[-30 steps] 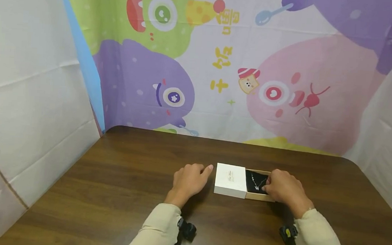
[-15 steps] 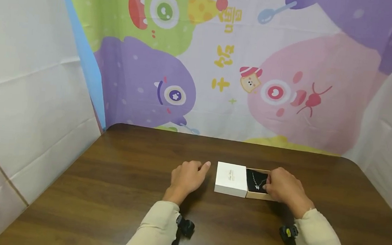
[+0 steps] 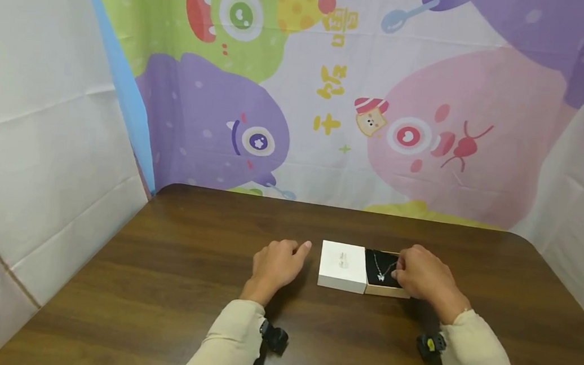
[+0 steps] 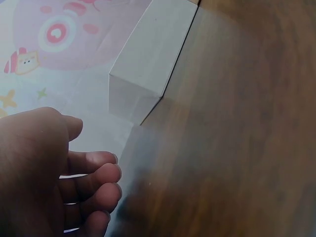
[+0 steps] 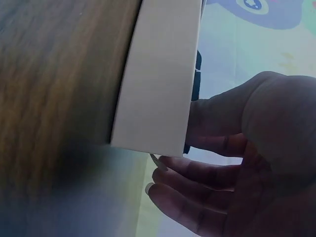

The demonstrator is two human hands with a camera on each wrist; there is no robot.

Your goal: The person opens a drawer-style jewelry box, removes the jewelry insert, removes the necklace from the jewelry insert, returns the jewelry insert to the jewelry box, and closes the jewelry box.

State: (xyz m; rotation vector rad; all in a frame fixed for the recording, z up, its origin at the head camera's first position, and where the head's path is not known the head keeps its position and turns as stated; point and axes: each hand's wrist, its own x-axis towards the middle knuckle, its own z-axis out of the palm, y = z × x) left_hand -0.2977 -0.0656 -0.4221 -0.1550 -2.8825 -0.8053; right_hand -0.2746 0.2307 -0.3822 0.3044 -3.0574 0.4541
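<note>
A white jewelry box stands on the table with its printed sleeve [image 3: 342, 265] at the left and its drawer [image 3: 387, 291] slid out to the right. In the drawer a black pad [image 3: 371, 274] carries a silver necklace [image 3: 381, 277] with a small pendant. My right hand [image 3: 425, 276] is at the drawer's right end, its thumb and fingers pinching the black pad's edge. From the right wrist, the pad [image 5: 196, 88] shows above the drawer wall [image 5: 155, 79]. Left of the sleeve, my left hand [image 3: 278, 263] rests with relaxed fingers, apart from the box and holding nothing.
The dark wooden table [image 3: 174, 265] extends around the box. A cloth with cartoon figures [image 3: 323, 168] hangs behind its far edge, and pale sheets [image 3: 48, 103] hang at the sides. A small camera [image 3: 275, 337] is strapped to each wrist.
The black pad sits slightly higher in the drawer, with its far edge covering more of the rim. My right hand has shifted slightly up with it. My left hand has drawn slightly left.
</note>
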